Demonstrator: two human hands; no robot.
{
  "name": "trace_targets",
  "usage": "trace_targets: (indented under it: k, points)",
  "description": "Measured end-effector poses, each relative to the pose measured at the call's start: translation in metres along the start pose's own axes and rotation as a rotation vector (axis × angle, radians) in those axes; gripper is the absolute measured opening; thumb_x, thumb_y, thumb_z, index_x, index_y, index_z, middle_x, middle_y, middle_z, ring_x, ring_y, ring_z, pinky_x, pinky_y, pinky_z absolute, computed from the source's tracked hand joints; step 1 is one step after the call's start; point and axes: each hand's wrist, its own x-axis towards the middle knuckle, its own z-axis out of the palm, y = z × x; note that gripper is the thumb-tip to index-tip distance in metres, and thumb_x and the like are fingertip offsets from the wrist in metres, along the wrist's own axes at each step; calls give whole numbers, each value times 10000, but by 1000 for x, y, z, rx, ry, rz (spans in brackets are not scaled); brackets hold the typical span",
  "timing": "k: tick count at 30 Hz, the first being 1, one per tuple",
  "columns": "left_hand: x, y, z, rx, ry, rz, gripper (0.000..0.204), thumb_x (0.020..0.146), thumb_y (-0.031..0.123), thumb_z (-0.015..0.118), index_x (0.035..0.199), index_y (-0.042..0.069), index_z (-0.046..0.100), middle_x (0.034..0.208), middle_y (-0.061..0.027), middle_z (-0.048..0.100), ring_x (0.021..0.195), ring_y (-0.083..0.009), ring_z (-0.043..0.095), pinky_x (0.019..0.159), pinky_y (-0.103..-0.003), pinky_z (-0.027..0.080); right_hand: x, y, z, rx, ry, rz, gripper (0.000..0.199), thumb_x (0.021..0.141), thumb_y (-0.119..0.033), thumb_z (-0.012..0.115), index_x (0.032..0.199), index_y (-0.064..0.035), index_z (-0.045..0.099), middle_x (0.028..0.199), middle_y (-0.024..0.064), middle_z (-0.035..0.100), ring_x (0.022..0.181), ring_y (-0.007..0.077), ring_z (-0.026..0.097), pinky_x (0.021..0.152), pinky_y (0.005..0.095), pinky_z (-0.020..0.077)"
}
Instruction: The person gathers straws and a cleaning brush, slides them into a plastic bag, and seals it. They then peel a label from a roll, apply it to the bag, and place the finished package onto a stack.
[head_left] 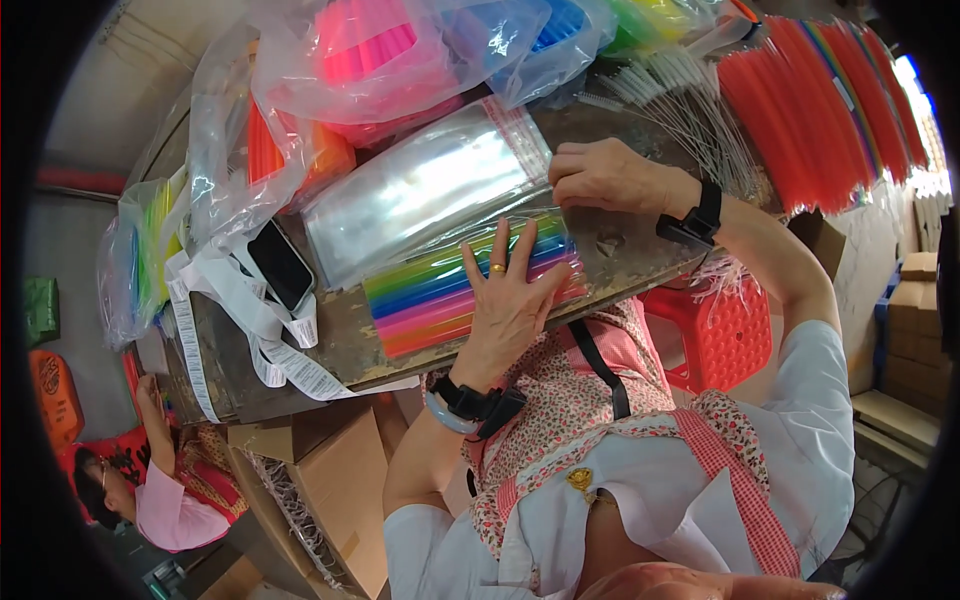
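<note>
My left hand (505, 315) lies flat with its fingers spread over a row of plastic straws (420, 315) in green, blue, purple, pink and orange. Clear film seems to cover the straws. My right hand (615, 178) is closed, fingertips pinched together at the right edge of a stack of clear plastic bags (410, 185), just above the straws' right ends. Whatever is between those fingertips is hidden or too thin to make out. The bags have a printed strip at their right end.
Bagged pink straws (365, 45) and blue straws (555, 25) line the far side. Wire brushes (690, 110) and red straw bundles (800, 115) lie right. A phone (280, 262) rests by label strips (300, 370). Below are a red stool (715, 335), a cardboard box (340, 490) and another person (175, 500).
</note>
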Motion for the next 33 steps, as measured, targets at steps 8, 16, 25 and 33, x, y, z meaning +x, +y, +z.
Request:
trace_targets:
  k: [8, 16, 25, 33]
  points:
    - [0, -2, 2, 10, -29, 10, 346, 806, 202, 692, 1138, 288, 646, 1485, -137, 340, 1402, -413, 245, 1041, -746, 135, 38, 7, 6, -219, -259, -161, 104, 770, -180, 611, 781, -77, 598, 871, 12, 546, 924, 179, 568, 734, 306, 509]
    - [5, -2, 1, -22, -27, -2, 341, 793, 194, 693, 1120, 280, 655, 1488, -103, 351, 1398, -415, 252, 1037, -753, 131, 55, 16, 16, -140, -407, -160, 108, 767, -174, 607, 778, -67, 598, 867, 23, 572, 934, 187, 583, 741, 316, 509]
    - [6, 1, 4, 23, 8, 32, 305, 807, 182, 680, 1101, 260, 661, 1440, -13, 432, 1389, -421, 263, 1026, -764, 139, 41, 23, 15, 95, -247, 119, 182, 819, -212, 643, 792, -32, 636, 887, 47, 649, 891, 244, 622, 727, 340, 502]
    - [1, -2, 6, 19, 40, 37, 277, 834, 172, 663, 1101, 246, 663, 1416, -14, 452, 1384, -424, 268, 1024, -763, 144, 14, 2, 8, 670, -313, 892, 227, 865, -207, 640, 839, 18, 649, 653, 58, 653, 524, 163, 581, 501, 275, 445]
